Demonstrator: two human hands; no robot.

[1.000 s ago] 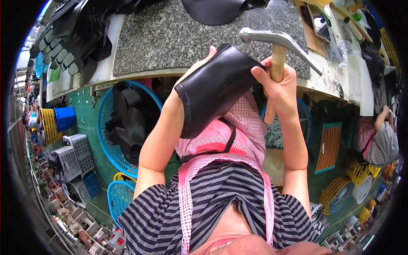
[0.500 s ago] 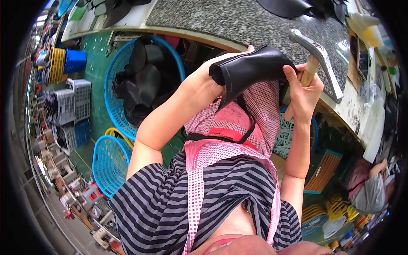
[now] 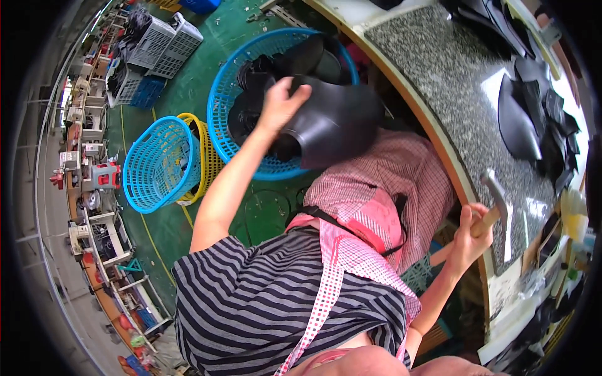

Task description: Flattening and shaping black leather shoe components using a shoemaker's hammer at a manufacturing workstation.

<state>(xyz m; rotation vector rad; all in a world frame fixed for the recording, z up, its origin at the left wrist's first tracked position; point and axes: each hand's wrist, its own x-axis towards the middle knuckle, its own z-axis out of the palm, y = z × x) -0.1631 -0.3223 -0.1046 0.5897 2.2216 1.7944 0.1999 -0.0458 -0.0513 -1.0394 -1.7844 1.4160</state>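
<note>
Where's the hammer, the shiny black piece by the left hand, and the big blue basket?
Hammer (image 3: 504,216): head view, its metal head.
Black piece (image 3: 342,119): head view, its surface's middle.
Big blue basket (image 3: 218,94): head view, its left wall.

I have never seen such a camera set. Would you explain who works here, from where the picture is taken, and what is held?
No robot is here: a person works with two bare hands. The camera is worn on the head and looks down; its wide lens bends straight edges. The right hand holds a hammer by its wooden handle. The left hand is at a black sheet, partly over a blue basket containing black pieces; whether it grips is unclear. More black pieces lie on the speckled stone slab.
</note>
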